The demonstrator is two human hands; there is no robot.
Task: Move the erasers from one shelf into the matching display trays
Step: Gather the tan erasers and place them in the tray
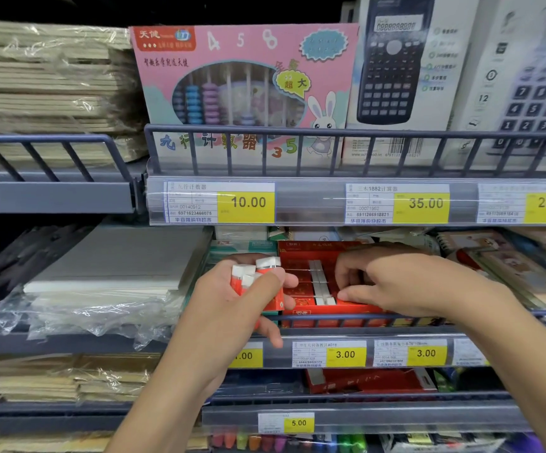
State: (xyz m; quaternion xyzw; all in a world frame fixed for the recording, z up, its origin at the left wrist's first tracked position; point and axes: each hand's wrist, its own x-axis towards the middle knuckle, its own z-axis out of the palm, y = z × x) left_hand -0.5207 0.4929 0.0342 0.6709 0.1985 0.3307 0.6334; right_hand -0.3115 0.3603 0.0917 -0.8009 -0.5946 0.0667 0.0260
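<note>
L hand (232, 289) holds a bunch of red-and-white erasers (258, 273) tight, ready to feed. R hand (395, 282) has fingers curled down in the red display tray (314, 289), prob. setting one in; can't tell if it's got one.

Pink abacus box (245, 89), calculator boxes (399, 76) above yellow price tags (247, 202).

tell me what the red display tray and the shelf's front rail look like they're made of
Red display tray: probably printed cardboard, with flat folded walls, matte red print and white divider strips inside. Front rail: looks like painted metal, a thin, rigid grey-blue bar with an even, dull coat.
</note>
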